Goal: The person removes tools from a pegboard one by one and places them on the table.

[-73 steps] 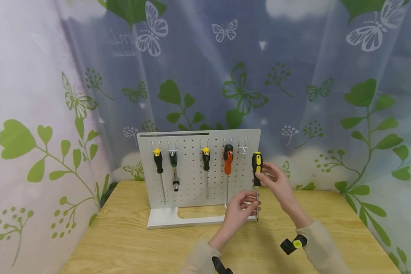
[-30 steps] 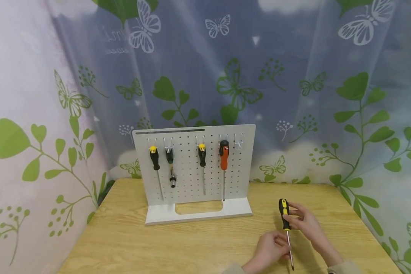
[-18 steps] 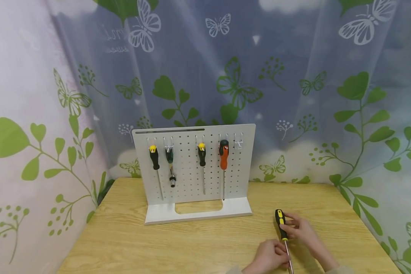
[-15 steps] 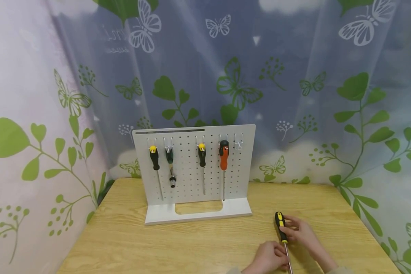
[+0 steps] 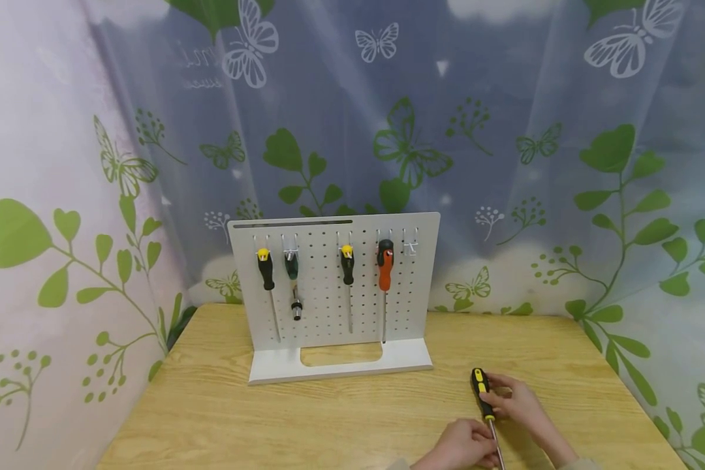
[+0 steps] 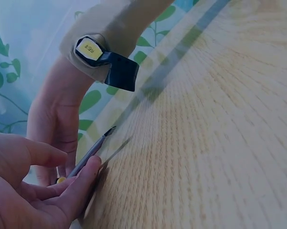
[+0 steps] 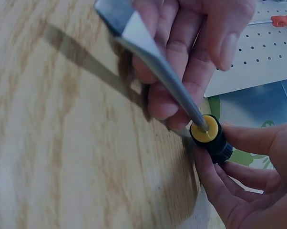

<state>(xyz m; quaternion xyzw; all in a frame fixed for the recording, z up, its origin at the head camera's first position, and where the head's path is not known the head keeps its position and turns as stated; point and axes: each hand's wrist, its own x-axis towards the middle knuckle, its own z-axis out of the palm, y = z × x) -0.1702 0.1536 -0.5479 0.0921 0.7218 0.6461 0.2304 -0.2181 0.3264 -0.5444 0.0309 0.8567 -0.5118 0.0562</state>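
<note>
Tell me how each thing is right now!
Black-and-yellow screwdriver: held tilted, tip above table
Right grip: holding its handle
Left grip: at its shaft, hold unclear
Pegboard: standing upright
Orange-handled screwdriver: hanging
Two yellow-topped screwdrivers: hanging
Green-handled tool: hanging
Rightmost hook: bare

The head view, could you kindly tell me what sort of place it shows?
Probably an indoor work corner: a wooden table, a pegboard hung with tools, and a printed curtain behind.
</note>
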